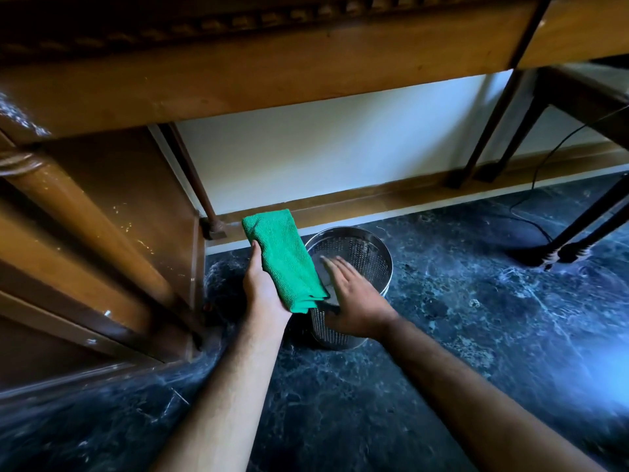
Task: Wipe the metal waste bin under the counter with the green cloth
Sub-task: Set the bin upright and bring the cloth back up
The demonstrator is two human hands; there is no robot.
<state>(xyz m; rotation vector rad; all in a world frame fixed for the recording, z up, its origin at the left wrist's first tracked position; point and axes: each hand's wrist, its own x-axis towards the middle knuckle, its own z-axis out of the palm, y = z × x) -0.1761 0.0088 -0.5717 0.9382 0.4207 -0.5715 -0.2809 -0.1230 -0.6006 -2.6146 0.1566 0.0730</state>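
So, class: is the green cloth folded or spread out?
Folded. The green cloth is a narrow, layered strip with stacked edges at its lower end, lying on the left hand.

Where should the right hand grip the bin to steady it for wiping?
Probably the bin's open top rim, from above on the near right side: it stands upright, and the right hand hovers there while the left hand holds the cloth.

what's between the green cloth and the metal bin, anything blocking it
Nothing visible blocks it. The green cloth lies folded on the left hand, right above the metal bin's near-left rim. The right hand hovers over the bin's opening, beside the cloth.
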